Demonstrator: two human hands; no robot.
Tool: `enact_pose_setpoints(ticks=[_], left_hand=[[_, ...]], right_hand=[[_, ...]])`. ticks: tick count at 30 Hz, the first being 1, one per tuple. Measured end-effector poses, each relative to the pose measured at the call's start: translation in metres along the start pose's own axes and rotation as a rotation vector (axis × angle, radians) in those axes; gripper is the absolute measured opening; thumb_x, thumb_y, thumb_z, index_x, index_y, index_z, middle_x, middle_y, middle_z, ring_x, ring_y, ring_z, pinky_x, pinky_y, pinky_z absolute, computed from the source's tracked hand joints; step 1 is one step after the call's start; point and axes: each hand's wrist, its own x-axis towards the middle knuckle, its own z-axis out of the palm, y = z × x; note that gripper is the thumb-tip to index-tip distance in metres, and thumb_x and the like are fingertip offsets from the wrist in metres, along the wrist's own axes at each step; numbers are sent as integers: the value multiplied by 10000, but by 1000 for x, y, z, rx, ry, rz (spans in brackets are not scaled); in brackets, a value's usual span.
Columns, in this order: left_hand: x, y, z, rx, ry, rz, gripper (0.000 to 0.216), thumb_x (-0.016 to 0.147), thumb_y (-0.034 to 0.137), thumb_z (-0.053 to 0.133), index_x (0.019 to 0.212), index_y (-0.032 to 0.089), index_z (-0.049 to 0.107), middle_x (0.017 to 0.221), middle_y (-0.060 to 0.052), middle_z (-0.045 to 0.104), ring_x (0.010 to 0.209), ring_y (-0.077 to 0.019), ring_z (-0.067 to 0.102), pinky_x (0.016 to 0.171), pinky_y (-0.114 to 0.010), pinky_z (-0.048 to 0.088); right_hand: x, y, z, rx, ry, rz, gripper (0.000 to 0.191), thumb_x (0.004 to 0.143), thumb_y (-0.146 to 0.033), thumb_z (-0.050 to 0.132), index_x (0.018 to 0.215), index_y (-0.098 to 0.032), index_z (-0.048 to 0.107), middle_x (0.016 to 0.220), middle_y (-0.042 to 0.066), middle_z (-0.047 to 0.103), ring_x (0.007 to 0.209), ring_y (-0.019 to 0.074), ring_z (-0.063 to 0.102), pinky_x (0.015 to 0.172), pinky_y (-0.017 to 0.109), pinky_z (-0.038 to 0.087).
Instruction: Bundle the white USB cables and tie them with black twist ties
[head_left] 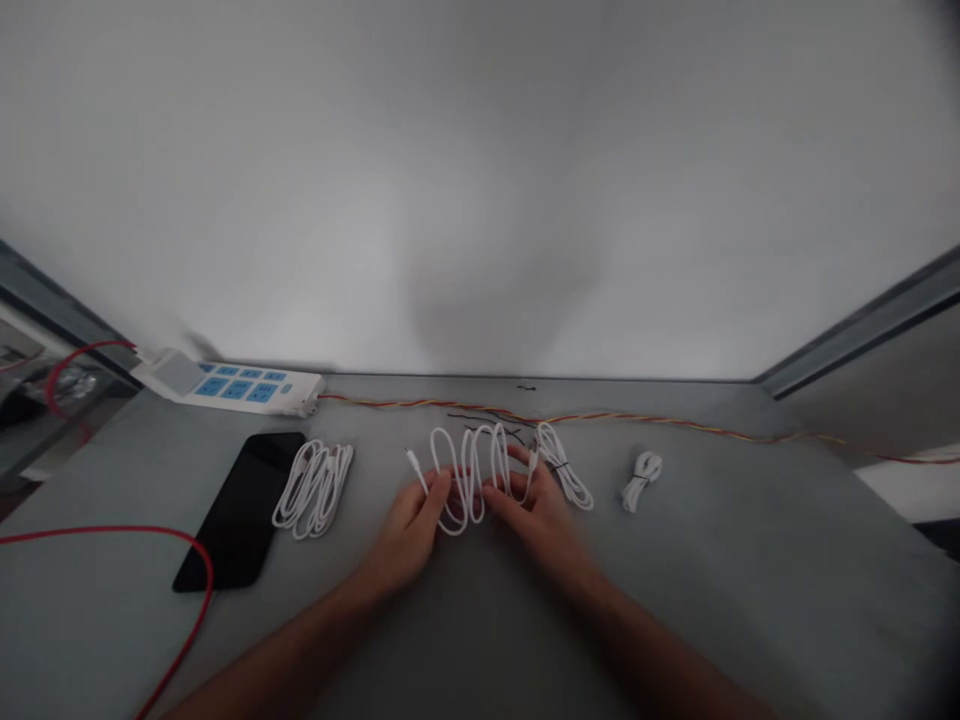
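Observation:
A white charging cable [474, 470], loosely looped in several waves, spans the gap between my two hands above the grey table. My left hand [412, 525] pinches its loops at the left, and one plug end [410, 458] sticks up past the fingers. At the right, my right hand [536, 515] grips the loops between thumb and fingers, with another end of the cable beside the fingertips. Just behind my right hand lies a white cable bundle [566, 470] bound with a dark tie. Several thin black twist ties [487, 420] lie behind the held cable.
A coiled white cable [313, 490] lies by a black phone-like slab [240, 510] at left. A small tied white cable [641, 480] rests at right. A white power strip [296, 395] with blue sockets, twisted wires [600, 416] and a red cable [202, 560] surround them.

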Motion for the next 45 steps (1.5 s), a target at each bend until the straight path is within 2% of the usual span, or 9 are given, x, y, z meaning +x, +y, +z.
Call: enact_pose_setpoints(ticks=[6,13,23,26,31,34,38,41,45], left_hand=[[-9,3,7,196,43,267,370,957,403,350,1205,240,572,1237,-62,584,1160,-206,508,1044,-318,340],[-9,4,4,364,-60,298,358,964,377,320,1026,201,626,962,-69,648,854,-204,583,869,-314,437],[2,4,-1,177,-99,138,462,926,454,411,1208,149,614,1045,-59,709,936,-223,639,871,-330,483],[0,3,-3,231,-127,195,494,952,455,321,1258,168,583,1180,-67,665,1070,-232,602,980,-364,431],[-4,0,-5,469,-203,313,624,841,381,571,1404,176,397,1405,-103,490,1280,-256,454,1097,-415,321],[-3,-2,-8,560,-218,322,537,924,358,422,1428,186,353,1424,-95,469,1295,-230,447,1098,-427,320],[-1,2,-11,559,-270,318,485,954,367,354,1410,207,388,1376,-77,528,1269,-220,476,1084,-414,335],[0,5,-11,455,-213,308,441,949,385,361,1328,201,494,1229,-82,630,1182,-241,535,1025,-403,386],[3,4,-10,228,-92,96,409,903,518,392,863,175,611,630,4,552,554,-146,530,540,-261,477]], right_hand=[[-8,1,6,-85,-241,-59,304,847,-427,555,1083,-242,606,925,3,672,704,155,611,696,293,513],[-22,-9,12,-238,-308,-127,256,913,-391,484,886,-255,700,861,6,672,828,191,585,871,325,449],[-3,13,4,-191,-312,-77,236,825,-394,614,910,-180,667,746,-2,622,681,150,556,722,285,460],[-3,11,2,-195,-291,-5,202,840,-379,578,882,-195,651,651,-28,549,595,132,499,635,263,439],[-6,6,0,-208,-294,8,225,875,-367,465,843,-211,623,711,-6,553,671,150,510,632,259,420],[-7,4,-3,-413,-268,-69,323,920,-405,396,752,-199,578,670,-7,528,631,145,485,583,256,390],[0,0,-12,-773,-169,-278,418,958,-398,332,682,-197,573,610,-3,535,578,150,492,571,272,390],[14,1,-24,-941,31,-432,295,934,-305,387,903,-171,649,797,64,648,752,199,594,711,323,468],[34,8,-36,-1260,119,-594,347,891,-165,399,1158,-118,614,1252,155,591,1112,276,527,941,436,426]])
